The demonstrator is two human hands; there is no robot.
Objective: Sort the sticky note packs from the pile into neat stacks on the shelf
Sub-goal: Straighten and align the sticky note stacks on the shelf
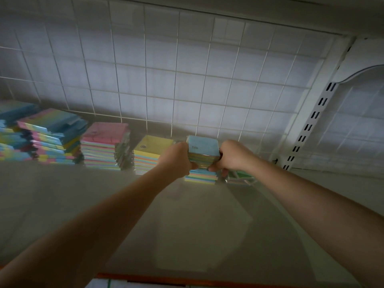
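Between both hands is a bundle of sticky note packs (pixel 203 146) with a blue top. My left hand (pixel 176 157) grips its left side and my right hand (pixel 231 155) grips its right side. The bundle sits just above a short stack of pastel packs (pixel 200 177) on the grey shelf (pixel 187 225). To the left stand a yellow-topped stack (pixel 148 151) and a pink-topped stack (pixel 104 145). Further left lies a looser pile of blue and multicoloured packs (pixel 47 136).
A white wire grid (pixel 176 75) backs the shelf. A slotted white upright (pixel 311 119) rises at the right. Some greenish packs (pixel 242 176) lie low behind my right hand. The shelf's orange front edge (pixel 166 277) runs along the bottom.
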